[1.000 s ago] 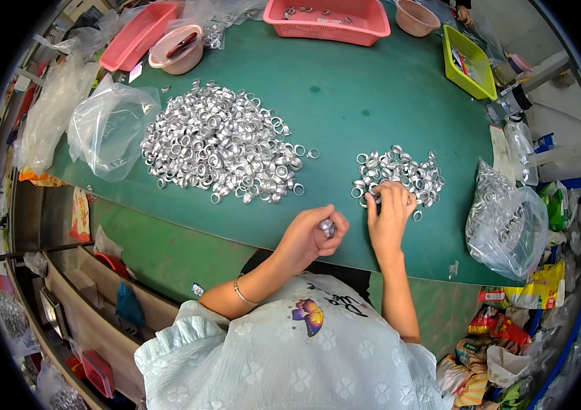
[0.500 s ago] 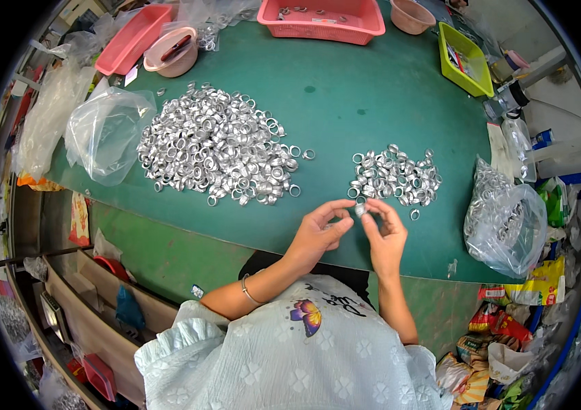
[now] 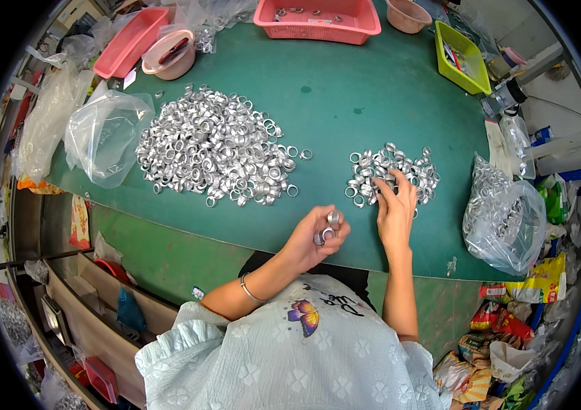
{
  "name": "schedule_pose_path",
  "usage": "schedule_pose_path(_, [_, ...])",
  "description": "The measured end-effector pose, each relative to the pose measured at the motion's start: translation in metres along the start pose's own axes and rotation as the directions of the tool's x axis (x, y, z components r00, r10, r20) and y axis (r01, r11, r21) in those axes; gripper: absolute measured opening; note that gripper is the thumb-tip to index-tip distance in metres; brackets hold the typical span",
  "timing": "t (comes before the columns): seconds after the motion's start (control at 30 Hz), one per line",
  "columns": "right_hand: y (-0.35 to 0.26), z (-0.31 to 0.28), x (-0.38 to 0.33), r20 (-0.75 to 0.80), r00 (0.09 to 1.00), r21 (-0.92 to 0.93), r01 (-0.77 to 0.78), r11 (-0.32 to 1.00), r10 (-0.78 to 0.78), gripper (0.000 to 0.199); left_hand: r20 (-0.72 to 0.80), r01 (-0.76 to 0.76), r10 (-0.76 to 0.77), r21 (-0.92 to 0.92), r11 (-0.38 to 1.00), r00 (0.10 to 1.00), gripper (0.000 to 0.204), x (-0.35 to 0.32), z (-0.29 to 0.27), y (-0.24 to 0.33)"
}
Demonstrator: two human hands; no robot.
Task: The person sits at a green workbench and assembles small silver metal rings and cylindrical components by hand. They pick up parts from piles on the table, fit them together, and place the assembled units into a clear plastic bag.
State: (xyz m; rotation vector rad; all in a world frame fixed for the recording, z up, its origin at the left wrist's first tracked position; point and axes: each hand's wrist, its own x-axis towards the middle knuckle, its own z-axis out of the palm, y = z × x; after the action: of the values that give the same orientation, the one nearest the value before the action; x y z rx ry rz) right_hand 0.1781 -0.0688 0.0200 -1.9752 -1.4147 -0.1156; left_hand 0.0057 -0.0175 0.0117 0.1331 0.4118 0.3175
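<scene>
My left hand [image 3: 314, 236] hovers near the table's front edge, closed around a short stack of silver metal rings [image 3: 329, 227]. My right hand [image 3: 395, 210] reaches forward, its fingertips resting on the near edge of a small pile of silver rings [image 3: 393, 172]. A much larger heap of the same rings [image 3: 215, 147] lies to the left on the green table [image 3: 345, 96]. A bracelet circles my left wrist.
A clear bag of rings [image 3: 505, 215] sits at the right edge, an empty clear bag [image 3: 102, 137] at the left. Pink trays [image 3: 317, 17], a pink bowl [image 3: 167, 58] and a yellow-green bin [image 3: 461, 58] line the far side. Snack wrappers lie on the floor at lower right.
Half a second ago both hands met in front of the small pile. Since then my right hand has gone back onto the pile and my left hand has drawn toward me with its rings.
</scene>
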Motion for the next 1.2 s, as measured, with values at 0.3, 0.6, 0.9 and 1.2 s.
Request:
schedule_pose_path(0.3, [0.001,0.002,-0.021,0.292,0.828,0.732,-0.516,0.445,0.48,0.007,-0.077,-0.15,0.169,0.208,0.967,0.983,0.019,0.0,0.004,-0.004])
schedule_pose_path(0.6, [-0.027,-0.011,-0.046,0.647,0.703,0.758,-0.635,-0.148,0.295,0.021,0.241,-0.388,0.453,0.883,0.265,0.858,0.04,0.004,0.02,-0.01])
schedule_pose_path(0.9, [-0.005,0.004,-0.025,0.035,0.977,0.101,-0.213,0.972,0.21,0.023,0.023,-0.062,0.059,0.238,0.969,0.998,0.017,0.0,0.003,0.005])
schedule_pose_path(1.2, [-0.005,-0.002,-0.034,0.326,0.836,0.693,-0.529,0.49,0.442,0.021,-0.096,-0.166,0.206,0.314,0.935,0.974,0.024,0.001,0.009,-0.003])
